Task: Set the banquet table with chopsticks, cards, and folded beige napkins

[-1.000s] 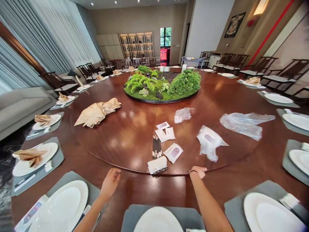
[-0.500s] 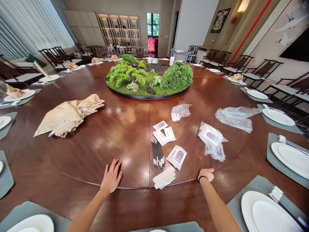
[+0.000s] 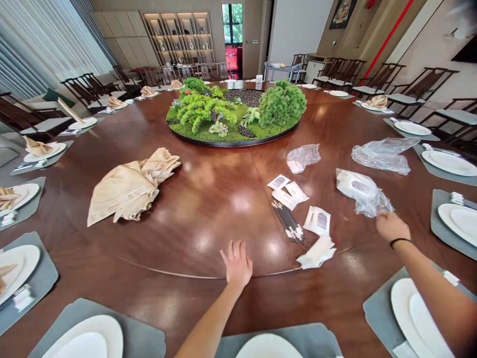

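Clear plastic bag (image 3: 367, 196) around white packet (image 3: 354, 185): on right part of surface (image 3: 208, 189), inward from right edge. Long axis slanting from far left to near right, with loose tail at right hand (image 3: 393, 226). Ahead and left of right hand, well apart from left hand (image 3: 237, 263). Right: curled fingers touching tail, cannot tell if gripping. Left: spread, holding nothing, palm down toward near edge. Between hands: chopsticks (image 3: 287, 221).

No lettering legible. Right of centre, white packets (image 3: 317, 220) bear printed panels too small to read; print showing through the clear plastic bag (image 3: 372, 202) likewise. Upper centre, a small white card (image 3: 259, 78) carries an unreadable dark pattern.
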A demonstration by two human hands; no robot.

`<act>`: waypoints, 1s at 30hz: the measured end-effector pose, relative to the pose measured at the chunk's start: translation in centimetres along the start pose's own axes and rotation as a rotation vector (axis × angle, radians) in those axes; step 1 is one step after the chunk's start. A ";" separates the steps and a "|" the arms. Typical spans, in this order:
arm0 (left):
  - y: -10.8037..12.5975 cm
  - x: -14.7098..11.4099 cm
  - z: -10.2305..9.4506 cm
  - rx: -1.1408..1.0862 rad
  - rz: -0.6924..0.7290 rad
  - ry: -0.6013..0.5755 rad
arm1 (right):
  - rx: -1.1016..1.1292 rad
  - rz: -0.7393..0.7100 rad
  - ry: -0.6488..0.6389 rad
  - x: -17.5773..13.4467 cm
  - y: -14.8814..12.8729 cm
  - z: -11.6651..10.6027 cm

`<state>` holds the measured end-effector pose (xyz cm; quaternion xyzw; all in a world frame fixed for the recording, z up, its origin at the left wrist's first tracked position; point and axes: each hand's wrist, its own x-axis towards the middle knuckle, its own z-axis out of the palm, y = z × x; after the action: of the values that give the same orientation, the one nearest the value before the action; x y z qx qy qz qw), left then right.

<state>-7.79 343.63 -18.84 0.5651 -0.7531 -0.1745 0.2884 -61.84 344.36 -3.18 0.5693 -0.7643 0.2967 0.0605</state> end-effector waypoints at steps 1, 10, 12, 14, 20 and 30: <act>1.2 0.0 0.8 -0.056 0.001 -0.003 | 0.002 0.118 0.070 0.2 -1.7 -1.5; 2.6 2.4 -2.0 -0.288 0.060 0.021 | 0.132 -0.368 -0.430 -14.5 -25.9 7.9; -2.3 4.3 -6.1 -0.196 0.003 0.131 | 0.049 -0.410 -0.481 -18.1 -26.9 12.8; -8.2 6.6 -10.6 -0.059 -0.127 0.237 | -0.035 -0.418 -0.459 -19.9 -26.2 16.5; -21.7 12.6 -21.1 0.354 -0.598 0.361 | -0.151 -0.535 -0.384 -18.6 -19.0 18.8; -26.2 19.6 -21.4 0.525 -0.463 0.262 | -0.297 -0.550 -0.333 -16.8 -9.5 17.4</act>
<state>21.59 318.49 -13.10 0.7928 -0.5809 0.0378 0.1805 -43.16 347.65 -20.99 0.7795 -0.6165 0.0581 0.0947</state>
